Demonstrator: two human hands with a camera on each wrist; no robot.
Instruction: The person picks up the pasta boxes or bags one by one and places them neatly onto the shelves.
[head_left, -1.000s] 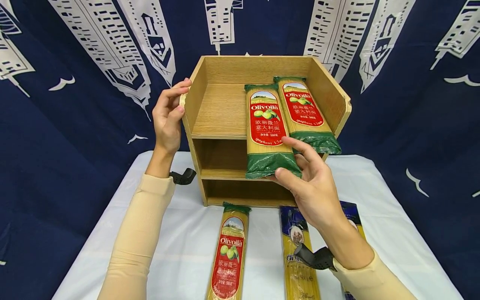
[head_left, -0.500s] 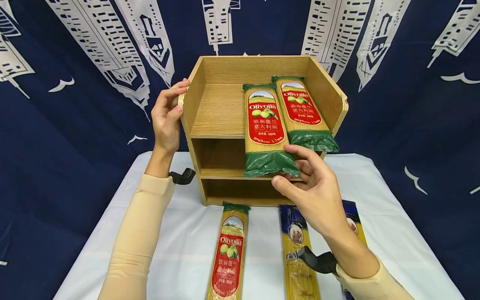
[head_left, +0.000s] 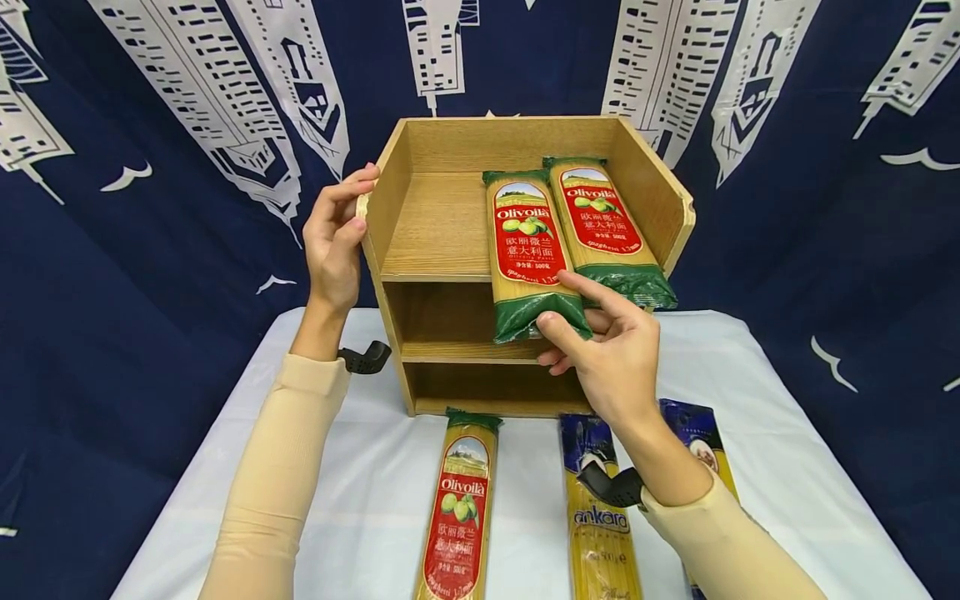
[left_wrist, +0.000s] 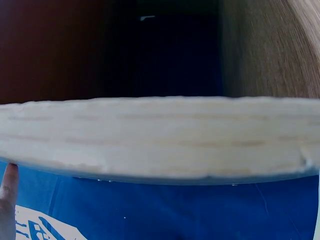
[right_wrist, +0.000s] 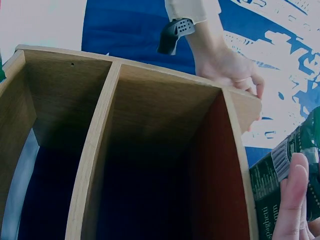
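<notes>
A wooden shelf unit [head_left: 450, 277] stands on the table, and my left hand [head_left: 333, 242] grips the front edge of its left side panel. On the top shelf lies a red-labelled Olivoilà spaghetti pack [head_left: 527, 237], its green lower end jutting past the shelf's front edge. My right hand [head_left: 615, 358] holds that end, thumb on the near edge and index finger on top; the other fingers are partly hidden. Beside it on the right rests a second Olivoilà pack [head_left: 603, 212]. The right wrist view shows the held pack's dark green end [right_wrist: 267, 195] next to the thumb.
A third Olivoilà pack [head_left: 457, 508] lies on the white tablecloth [head_left: 360, 500] before the unit. Two blue-and-yellow pasta packs, an Ankara pack [head_left: 600, 542] and another pack [head_left: 693, 425], lie at the right, partly behind my right arm. A navy patterned cloth [head_left: 187, 250] hangs behind.
The held pack's lower end has moved up and inward, toward the shelf. My right hand has shifted with it, and its thumb now touches the green end. The left hand stays put.
</notes>
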